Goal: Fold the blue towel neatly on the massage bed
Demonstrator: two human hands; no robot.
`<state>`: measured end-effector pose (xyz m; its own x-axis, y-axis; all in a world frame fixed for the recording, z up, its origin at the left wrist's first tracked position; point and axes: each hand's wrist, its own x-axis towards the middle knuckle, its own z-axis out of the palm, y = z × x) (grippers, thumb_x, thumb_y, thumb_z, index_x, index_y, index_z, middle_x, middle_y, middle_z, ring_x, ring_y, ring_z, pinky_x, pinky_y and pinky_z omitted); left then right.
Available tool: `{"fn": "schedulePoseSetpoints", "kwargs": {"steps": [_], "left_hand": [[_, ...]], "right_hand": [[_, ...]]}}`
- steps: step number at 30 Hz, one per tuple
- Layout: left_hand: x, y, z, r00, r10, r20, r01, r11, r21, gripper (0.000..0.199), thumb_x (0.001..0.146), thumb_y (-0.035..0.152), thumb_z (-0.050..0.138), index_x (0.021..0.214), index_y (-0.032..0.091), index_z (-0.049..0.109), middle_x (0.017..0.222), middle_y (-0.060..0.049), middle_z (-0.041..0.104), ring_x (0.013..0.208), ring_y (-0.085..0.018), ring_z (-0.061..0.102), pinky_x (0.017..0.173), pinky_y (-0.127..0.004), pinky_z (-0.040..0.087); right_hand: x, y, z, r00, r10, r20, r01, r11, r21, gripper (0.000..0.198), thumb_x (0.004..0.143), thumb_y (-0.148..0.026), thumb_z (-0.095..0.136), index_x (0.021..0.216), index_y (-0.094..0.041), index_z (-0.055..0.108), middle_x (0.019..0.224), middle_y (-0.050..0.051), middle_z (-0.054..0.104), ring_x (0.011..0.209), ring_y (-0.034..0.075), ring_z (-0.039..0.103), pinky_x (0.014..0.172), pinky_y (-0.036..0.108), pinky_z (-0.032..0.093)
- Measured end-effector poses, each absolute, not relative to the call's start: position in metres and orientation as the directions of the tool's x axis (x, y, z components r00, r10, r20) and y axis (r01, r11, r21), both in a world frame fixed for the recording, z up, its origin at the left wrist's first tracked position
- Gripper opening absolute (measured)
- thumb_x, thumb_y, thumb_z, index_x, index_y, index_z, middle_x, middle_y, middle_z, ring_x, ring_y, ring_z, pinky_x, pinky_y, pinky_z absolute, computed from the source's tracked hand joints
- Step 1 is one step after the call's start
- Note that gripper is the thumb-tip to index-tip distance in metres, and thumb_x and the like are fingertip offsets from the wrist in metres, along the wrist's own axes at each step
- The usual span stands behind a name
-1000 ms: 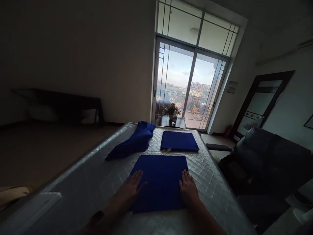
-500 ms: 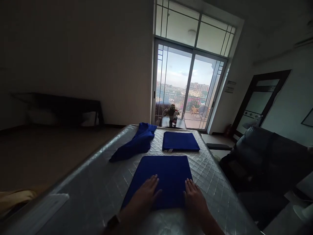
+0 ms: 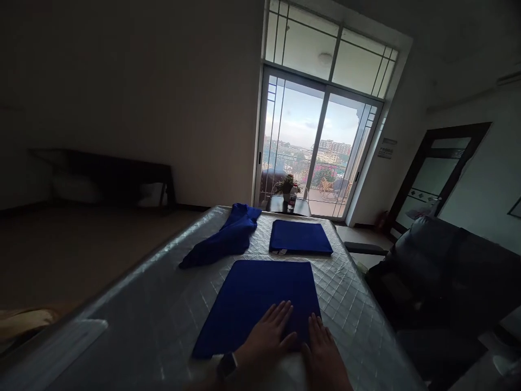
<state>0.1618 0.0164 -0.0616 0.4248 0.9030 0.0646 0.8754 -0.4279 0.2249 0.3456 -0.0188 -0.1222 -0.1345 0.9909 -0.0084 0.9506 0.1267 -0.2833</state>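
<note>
A folded blue cloth (image 3: 260, 288) lies flat on the plastic-wrapped mattress (image 3: 171, 304) in front of me. My left hand (image 3: 271, 328) rests palm down on its near right part, fingers stretched out, a watch (image 3: 226, 365) on the wrist. Close by, my right hand (image 3: 323, 345) lies along the cloth's right edge near the corner, its fingers straight and held side by side. Farther back sits a second blue cloth (image 3: 301, 237), folded into a neat rectangle. To its left, a crumpled blue cloth (image 3: 228, 239) spreads in a loose heap.
Beyond the mattress stands a small dark table (image 3: 299, 206) with a potted plant (image 3: 287, 185) and a bottle (image 3: 292, 197). A black sofa (image 3: 443, 271) is on the right. Behind is a sliding glass door (image 3: 317, 141); a dark bench (image 3: 118, 176) stands by the left wall.
My left hand has slid right across the cloth, closer to my right hand. My right hand has drawn slightly nearer to me. The cloth's near left corner sits a little farther left.
</note>
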Motion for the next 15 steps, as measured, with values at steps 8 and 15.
{"fn": "schedulePoseSetpoints", "kwargs": {"steps": [8,15], "left_hand": [[0.048,0.005,-0.068,0.133,0.991,-0.032,0.99,-0.132,0.055,0.062,0.087,0.049,0.025,0.14,0.017,0.035,0.149,-0.001,0.028,0.139,-0.02,0.027,0.116,-0.037,0.026],[0.045,-0.018,-0.042,0.065,0.997,-0.044,0.979,-0.055,0.195,0.06,0.087,0.045,0.029,0.139,0.016,0.039,0.148,0.001,0.033,0.14,-0.019,0.026,0.115,-0.031,0.026]], "right_hand": [[0.342,-0.026,-0.11,-0.104,0.994,-0.025,0.942,0.091,-0.324,0.062,0.089,-0.053,0.019,0.144,-0.027,0.007,0.152,-0.009,0.007,0.143,0.015,0.009,0.121,0.039,0.02],[0.344,-0.034,-0.102,-0.121,0.988,0.097,0.95,0.143,-0.277,0.053,0.088,-0.045,0.03,0.139,-0.035,0.035,0.149,-0.008,0.033,0.14,0.019,0.028,0.117,0.042,0.031]]}}
